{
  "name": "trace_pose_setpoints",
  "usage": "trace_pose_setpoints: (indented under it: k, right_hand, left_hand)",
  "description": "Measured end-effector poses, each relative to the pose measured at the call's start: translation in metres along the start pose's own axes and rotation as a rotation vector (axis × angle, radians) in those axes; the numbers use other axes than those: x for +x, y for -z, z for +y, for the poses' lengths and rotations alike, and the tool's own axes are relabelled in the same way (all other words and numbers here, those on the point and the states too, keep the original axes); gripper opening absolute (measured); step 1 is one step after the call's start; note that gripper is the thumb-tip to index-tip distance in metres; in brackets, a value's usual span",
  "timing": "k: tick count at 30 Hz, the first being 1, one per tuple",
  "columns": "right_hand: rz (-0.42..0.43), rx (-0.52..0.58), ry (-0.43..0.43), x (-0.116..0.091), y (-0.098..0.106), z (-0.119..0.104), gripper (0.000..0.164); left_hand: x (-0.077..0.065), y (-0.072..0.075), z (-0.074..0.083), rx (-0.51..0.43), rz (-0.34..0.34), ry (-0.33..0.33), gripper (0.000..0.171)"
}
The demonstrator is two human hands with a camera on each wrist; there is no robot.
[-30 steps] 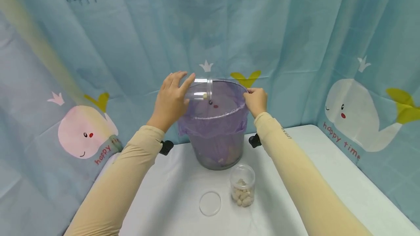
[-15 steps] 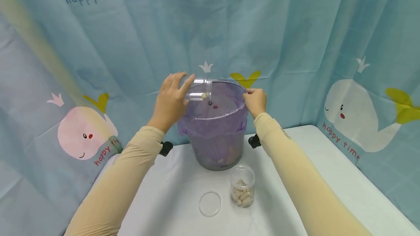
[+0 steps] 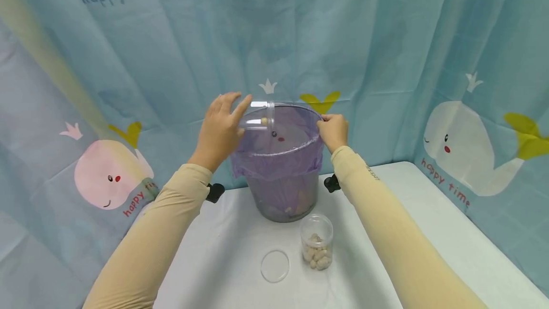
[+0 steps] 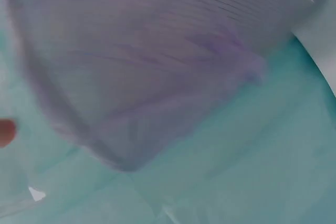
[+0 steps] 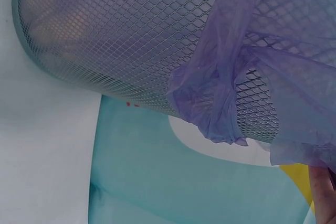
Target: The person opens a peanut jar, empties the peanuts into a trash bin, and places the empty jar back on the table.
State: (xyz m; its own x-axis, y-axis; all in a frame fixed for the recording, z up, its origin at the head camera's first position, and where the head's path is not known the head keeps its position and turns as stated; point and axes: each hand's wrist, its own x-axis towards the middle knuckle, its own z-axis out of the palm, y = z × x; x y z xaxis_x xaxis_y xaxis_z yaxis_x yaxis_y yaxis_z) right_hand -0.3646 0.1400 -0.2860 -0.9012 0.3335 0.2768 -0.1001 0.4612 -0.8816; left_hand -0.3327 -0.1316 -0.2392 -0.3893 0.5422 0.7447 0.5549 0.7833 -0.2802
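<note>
In the head view my left hand (image 3: 219, 130) holds a clear plastic jar (image 3: 256, 125) on its side over the left of the bin's rim. The jar's mouth faces right, with one small pale piece (image 3: 264, 121) lying near it. My right hand (image 3: 334, 132) pinches the right edge of the purple bin liner (image 3: 279, 163) at the rim. This liner is folded over a wire-mesh waste bin (image 5: 121, 30), seen closely in the right wrist view. Only a fingertip (image 4: 6, 132) of the left hand shows in the left wrist view.
Nearer on the white table (image 3: 231, 261) stands a second clear jar (image 3: 316, 235) with pale lumpy pieces inside. Left of it lies a flat, clear round lid (image 3: 275, 266). Behind the table hangs a blue curtain (image 3: 214, 37) with whale prints.
The left hand and jar have shifted very slightly left, with the jar still on its side. My right hand stays on the liner's edge.
</note>
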Motion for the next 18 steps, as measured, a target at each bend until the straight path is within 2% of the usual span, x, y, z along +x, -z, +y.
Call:
trace_pose_setpoints:
  k: [4, 6, 10, 12, 16, 18]
  right_hand:
    - [0.006, -0.004, 0.002, 0.0003, 0.0010, -0.0014, 0.035]
    - [0.008, -0.004, 0.001, 0.0003, 0.0009, -0.0019, 0.035]
    - [0.009, -0.006, 0.005, 0.0008, 0.0006, -0.0028, 0.035]
    - [0.011, -0.008, 0.008, 0.0009, 0.0003, -0.0032, 0.035]
    - [0.009, -0.005, 0.009, 0.0007, -0.0004, -0.0032, 0.035]
    - [0.003, -0.001, 0.010, 0.0006, -0.0009, -0.0029, 0.035]
  left_hand:
    - [-0.0047, -0.0041, 0.0042, 0.012, -0.138, -0.042, 0.069]
    - [-0.0048, -0.0034, 0.0048, -0.007, -0.130, -0.026, 0.068]
    - [-0.0009, -0.0004, 0.0034, -0.023, -0.037, 0.011, 0.066]
    - [-0.0002, 0.0002, 0.0030, 0.003, -0.045, -0.015, 0.064]
    - [-0.0027, 0.0004, 0.0039, 0.043, -0.123, -0.082, 0.060]
    - [-0.0040, 0.0008, 0.0039, 0.036, -0.117, -0.084, 0.060]
